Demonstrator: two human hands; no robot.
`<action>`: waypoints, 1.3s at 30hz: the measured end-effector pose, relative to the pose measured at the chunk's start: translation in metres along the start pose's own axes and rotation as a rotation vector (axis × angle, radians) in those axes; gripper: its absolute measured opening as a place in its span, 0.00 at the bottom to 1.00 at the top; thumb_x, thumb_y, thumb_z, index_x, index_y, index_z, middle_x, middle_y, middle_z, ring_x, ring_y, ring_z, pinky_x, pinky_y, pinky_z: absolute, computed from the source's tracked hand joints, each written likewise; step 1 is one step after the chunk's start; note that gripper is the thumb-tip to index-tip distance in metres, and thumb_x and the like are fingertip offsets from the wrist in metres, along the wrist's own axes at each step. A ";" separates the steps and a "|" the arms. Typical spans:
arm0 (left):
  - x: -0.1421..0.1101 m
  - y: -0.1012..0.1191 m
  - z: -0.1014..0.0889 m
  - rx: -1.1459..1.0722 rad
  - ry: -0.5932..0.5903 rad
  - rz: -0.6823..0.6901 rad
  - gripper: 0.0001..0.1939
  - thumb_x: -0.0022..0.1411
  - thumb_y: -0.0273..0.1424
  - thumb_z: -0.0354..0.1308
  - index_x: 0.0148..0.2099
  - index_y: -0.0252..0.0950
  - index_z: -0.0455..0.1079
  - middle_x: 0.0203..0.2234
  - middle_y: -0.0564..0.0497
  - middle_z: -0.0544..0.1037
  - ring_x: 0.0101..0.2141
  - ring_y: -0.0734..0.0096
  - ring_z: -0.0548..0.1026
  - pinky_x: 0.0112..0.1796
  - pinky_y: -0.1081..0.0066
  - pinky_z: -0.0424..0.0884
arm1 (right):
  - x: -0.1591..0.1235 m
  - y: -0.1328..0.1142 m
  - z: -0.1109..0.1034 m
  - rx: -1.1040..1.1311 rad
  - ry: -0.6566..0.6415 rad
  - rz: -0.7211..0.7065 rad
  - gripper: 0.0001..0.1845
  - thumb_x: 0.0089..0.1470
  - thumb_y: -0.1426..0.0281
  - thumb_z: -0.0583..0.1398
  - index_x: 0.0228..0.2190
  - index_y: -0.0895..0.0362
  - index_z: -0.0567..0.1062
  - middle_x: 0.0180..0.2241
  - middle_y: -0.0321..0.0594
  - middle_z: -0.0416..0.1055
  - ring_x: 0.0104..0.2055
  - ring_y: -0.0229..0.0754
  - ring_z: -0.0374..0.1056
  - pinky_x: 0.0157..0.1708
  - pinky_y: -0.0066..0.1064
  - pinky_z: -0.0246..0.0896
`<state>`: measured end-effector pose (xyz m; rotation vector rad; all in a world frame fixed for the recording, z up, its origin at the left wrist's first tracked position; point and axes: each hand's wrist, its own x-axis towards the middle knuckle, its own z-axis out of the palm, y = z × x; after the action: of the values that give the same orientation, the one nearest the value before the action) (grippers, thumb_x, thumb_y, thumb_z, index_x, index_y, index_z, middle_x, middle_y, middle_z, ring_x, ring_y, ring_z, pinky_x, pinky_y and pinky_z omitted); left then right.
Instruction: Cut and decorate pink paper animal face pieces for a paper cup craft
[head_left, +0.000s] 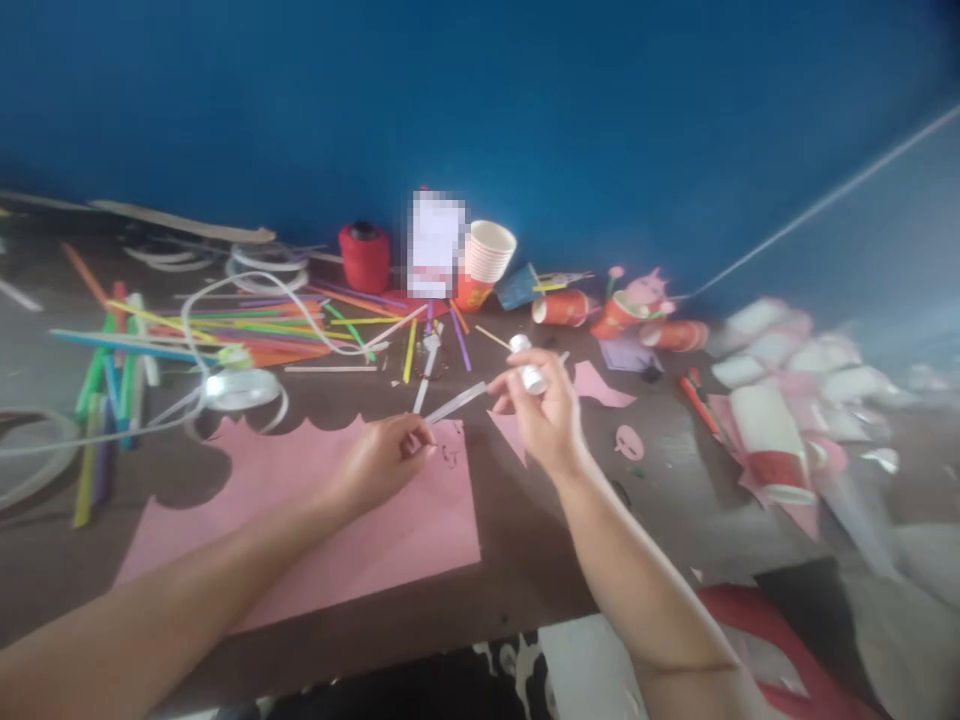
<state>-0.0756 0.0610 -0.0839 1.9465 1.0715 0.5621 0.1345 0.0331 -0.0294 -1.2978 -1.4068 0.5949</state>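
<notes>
My left hand [386,455] is closed, its fingertips pinching the near end of a translucent pale strip [459,402] above a large pink paper sheet [390,530]. The strip's far end reaches the fingertips of my right hand [544,415]. My right hand is closed around a small white cylindrical thing [534,379], partly hidden by the fingers; its exact kind is unclear. Scalloped cut-outs run along the sheet's far edge, and dark marks show near its right corner. Beside my right hand lies a pink paper scrap [510,435].
Coloured sticks [285,325] and a white cable [195,330] spread at left. Behind stand a red spool [364,260] and stacked paper cups [491,250]. Decorated red cups [561,308] lie farther right. White-and-red cups [776,440] crowd the right side, near a red cutter [699,400].
</notes>
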 end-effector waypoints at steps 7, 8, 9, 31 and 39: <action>0.002 -0.001 -0.004 -0.012 -0.039 -0.058 0.08 0.56 0.36 0.53 0.33 0.37 0.67 0.22 0.55 0.71 0.24 0.73 0.69 0.27 0.73 0.64 | -0.016 0.044 -0.188 -0.567 0.417 0.156 0.21 0.46 0.68 0.61 0.42 0.54 0.63 0.32 0.38 0.72 0.35 0.42 0.71 0.40 0.39 0.65; 0.003 0.000 -0.004 0.000 -0.045 -0.065 0.07 0.56 0.36 0.53 0.33 0.37 0.67 0.22 0.55 0.71 0.24 0.73 0.69 0.27 0.73 0.64 | -0.029 0.056 -0.204 -0.610 0.353 0.253 0.21 0.45 0.69 0.61 0.42 0.54 0.63 0.32 0.39 0.72 0.36 0.43 0.71 0.41 0.41 0.64; 0.003 0.001 -0.005 0.007 -0.050 -0.066 0.07 0.56 0.35 0.53 0.33 0.37 0.67 0.22 0.55 0.72 0.24 0.73 0.69 0.27 0.73 0.63 | -0.041 0.067 -0.215 -0.622 0.281 0.315 0.21 0.44 0.69 0.61 0.42 0.54 0.63 0.34 0.40 0.72 0.36 0.44 0.70 0.40 0.41 0.64; 0.004 0.002 -0.009 -0.068 -0.040 -0.065 0.09 0.56 0.37 0.54 0.33 0.37 0.68 0.22 0.55 0.72 0.23 0.75 0.69 0.24 0.76 0.62 | -0.056 0.039 -0.198 -0.756 -0.046 0.337 0.16 0.45 0.72 0.56 0.40 0.54 0.67 0.28 0.33 0.67 0.26 0.36 0.64 0.29 0.30 0.61; 0.001 0.012 -0.009 -0.387 0.047 -0.159 0.05 0.55 0.32 0.54 0.32 0.35 0.64 0.19 0.57 0.67 0.18 0.80 0.66 0.18 0.80 0.62 | -0.084 -0.012 -0.023 -0.704 -0.021 -0.208 0.18 0.51 0.78 0.56 0.44 0.53 0.67 0.36 0.40 0.71 0.40 0.45 0.68 0.44 0.41 0.63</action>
<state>-0.0753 0.0623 -0.0687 1.5059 1.0476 0.6741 0.1358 -0.0541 -0.0424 -1.6494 -1.8245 -0.0505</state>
